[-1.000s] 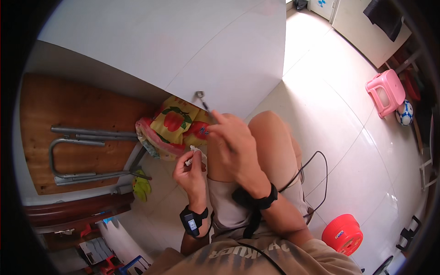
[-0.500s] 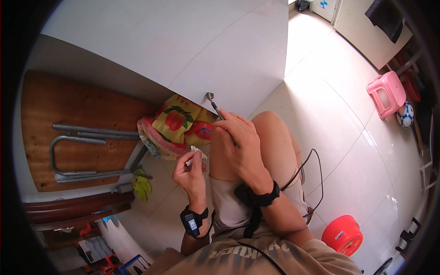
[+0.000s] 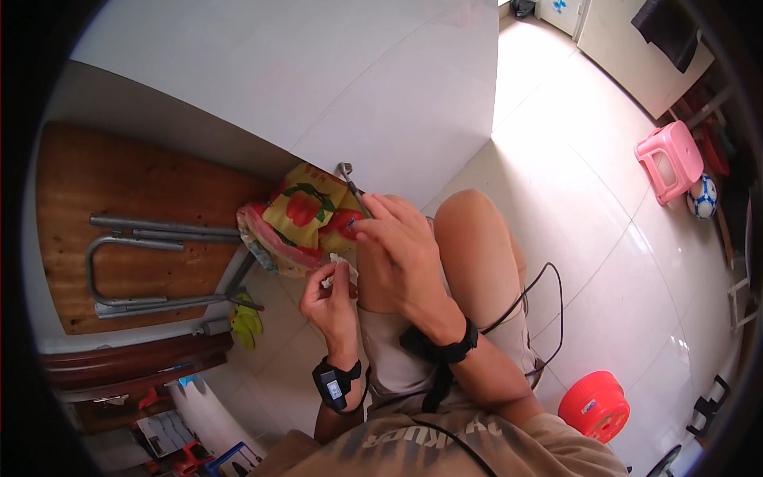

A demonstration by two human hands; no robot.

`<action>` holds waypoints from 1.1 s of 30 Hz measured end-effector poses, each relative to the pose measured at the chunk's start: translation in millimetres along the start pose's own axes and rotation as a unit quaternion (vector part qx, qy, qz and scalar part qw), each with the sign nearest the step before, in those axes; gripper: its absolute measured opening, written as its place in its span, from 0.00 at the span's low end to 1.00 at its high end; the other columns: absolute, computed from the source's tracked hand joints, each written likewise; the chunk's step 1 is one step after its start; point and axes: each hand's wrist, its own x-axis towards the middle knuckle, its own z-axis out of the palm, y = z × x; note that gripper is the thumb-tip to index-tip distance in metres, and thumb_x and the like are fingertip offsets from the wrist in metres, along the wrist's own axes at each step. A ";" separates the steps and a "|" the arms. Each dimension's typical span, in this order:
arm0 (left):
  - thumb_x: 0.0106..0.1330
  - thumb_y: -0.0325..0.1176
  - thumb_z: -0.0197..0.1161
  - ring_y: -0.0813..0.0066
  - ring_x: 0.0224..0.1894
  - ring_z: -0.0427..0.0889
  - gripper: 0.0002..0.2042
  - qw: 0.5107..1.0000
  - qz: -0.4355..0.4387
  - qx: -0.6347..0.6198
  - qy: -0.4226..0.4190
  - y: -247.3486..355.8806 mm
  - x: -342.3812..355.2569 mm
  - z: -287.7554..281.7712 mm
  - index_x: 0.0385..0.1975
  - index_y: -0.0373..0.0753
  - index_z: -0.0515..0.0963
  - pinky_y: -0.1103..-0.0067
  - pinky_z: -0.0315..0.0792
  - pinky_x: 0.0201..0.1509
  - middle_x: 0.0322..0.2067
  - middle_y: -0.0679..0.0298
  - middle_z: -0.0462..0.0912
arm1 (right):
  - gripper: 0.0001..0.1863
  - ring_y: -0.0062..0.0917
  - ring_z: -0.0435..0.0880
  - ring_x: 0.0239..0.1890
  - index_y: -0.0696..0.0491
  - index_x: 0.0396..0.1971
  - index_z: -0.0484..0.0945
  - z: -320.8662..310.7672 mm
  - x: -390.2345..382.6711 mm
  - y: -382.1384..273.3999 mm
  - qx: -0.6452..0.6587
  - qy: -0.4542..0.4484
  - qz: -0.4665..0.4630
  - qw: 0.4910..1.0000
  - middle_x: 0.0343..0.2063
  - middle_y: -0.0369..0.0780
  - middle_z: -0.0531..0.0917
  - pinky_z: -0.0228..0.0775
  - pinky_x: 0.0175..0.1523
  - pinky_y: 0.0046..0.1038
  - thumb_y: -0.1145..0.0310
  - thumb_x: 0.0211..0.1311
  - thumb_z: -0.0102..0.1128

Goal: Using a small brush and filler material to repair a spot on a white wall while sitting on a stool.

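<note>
My right hand (image 3: 397, 262) is closed on a slim tool (image 3: 354, 191) with a dark shaft and a small metal head, which is tilted up by the lower edge of a white panel (image 3: 326, 87). My left hand (image 3: 330, 306), lower and to the left, pinches a crumpled white tissue or wrapper (image 3: 335, 269). Behind my hands lies a pile of yellow and pink bags (image 3: 294, 215) printed with red fruit. My bent knees (image 3: 477, 238) are beneath and beside my right hand.
A wooden board with folded metal legs (image 3: 135, 183) is at the left, with green items (image 3: 245, 322) beside it. At the right are a pink stool (image 3: 671, 159), a ball (image 3: 702, 195) and a red plastic stool or tub (image 3: 592, 405). A black cable (image 3: 560, 302) loops beside my leg.
Over the last second my right hand and the tool shifted slightly right, then back left. My left hand stays about where it was with the white piece.
</note>
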 end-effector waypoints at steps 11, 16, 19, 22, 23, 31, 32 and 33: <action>0.68 0.29 0.71 0.84 0.22 0.76 0.09 1.000 0.008 0.021 0.011 7.0 -0.9 4.4 0.41 0.31 0.82 0.85 0.69 0.26 0.24 0.67 0.81 | 0.11 0.46 0.84 0.55 0.56 0.40 0.83 -6.3 -0.8 13.1 -0.028 0.004 0.045 0.999 0.52 0.48 0.86 0.70 0.62 0.43 0.78 0.56 0.69; 0.68 0.29 0.72 0.84 0.23 0.77 0.09 0.999 -0.003 0.034 -0.001 0.3 1.4 -1.4 0.41 0.31 0.83 0.85 0.71 0.27 0.26 0.67 0.82 | 0.10 0.44 0.83 0.56 0.56 0.41 0.82 -4.9 0.3 3.7 -0.004 -0.003 0.026 1.000 0.54 0.49 0.85 0.70 0.62 0.43 0.77 0.58 0.67; 0.69 0.29 0.71 0.84 0.23 0.77 0.09 1.000 0.006 0.018 -0.013 0.0 0.7 1.2 0.41 0.31 0.83 0.85 0.71 0.27 0.27 0.67 0.83 | 0.10 0.45 0.83 0.55 0.56 0.41 0.82 -6.2 0.6 3.5 0.017 -0.006 -0.020 1.000 0.55 0.50 0.84 0.71 0.58 0.43 0.77 0.60 0.66; 0.68 0.29 0.71 0.84 0.23 0.76 0.09 1.000 0.016 0.026 0.003 5.8 -0.3 7.1 0.41 0.31 0.82 0.84 0.70 0.26 0.26 0.66 0.83 | 0.12 0.45 0.84 0.53 0.56 0.40 0.81 -8.3 2.4 24.9 -0.050 0.021 0.061 0.997 0.54 0.50 0.84 0.73 0.55 0.41 0.80 0.54 0.67; 0.68 0.29 0.71 0.84 0.23 0.76 0.09 1.000 0.014 0.020 0.006 3.6 1.2 5.2 0.41 0.31 0.82 0.84 0.70 0.26 0.26 0.67 0.82 | 0.12 0.45 0.84 0.53 0.56 0.40 0.81 -7.1 3.1 20.0 -0.049 0.022 0.061 0.997 0.54 0.50 0.84 0.73 0.55 0.41 0.80 0.54 0.67; 0.69 0.29 0.71 0.85 0.23 0.76 0.09 1.000 0.017 0.026 0.000 5.8 0.2 6.1 0.41 0.31 0.82 0.84 0.69 0.26 0.25 0.68 0.82 | 0.09 0.46 0.84 0.52 0.57 0.39 0.82 -7.1 0.8 23.4 -0.030 0.023 0.082 0.996 0.54 0.50 0.85 0.72 0.58 0.43 0.78 0.57 0.68; 0.69 0.29 0.71 0.85 0.23 0.76 0.09 1.000 0.013 0.023 0.002 3.1 1.7 3.6 0.41 0.31 0.82 0.84 0.69 0.26 0.25 0.68 0.81 | 0.11 0.46 0.84 0.52 0.57 0.39 0.82 -7.1 0.9 23.8 -0.017 0.023 0.082 0.996 0.55 0.49 0.85 0.73 0.59 0.43 0.79 0.56 0.69; 0.69 0.30 0.71 0.85 0.23 0.76 0.09 1.000 0.008 0.020 0.004 1.6 2.7 2.3 0.41 0.31 0.82 0.84 0.68 0.26 0.25 0.68 0.81 | 0.11 0.46 0.84 0.52 0.57 0.39 0.82 -6.0 0.3 21.6 -0.018 0.024 0.082 0.996 0.55 0.49 0.85 0.73 0.59 0.43 0.79 0.56 0.69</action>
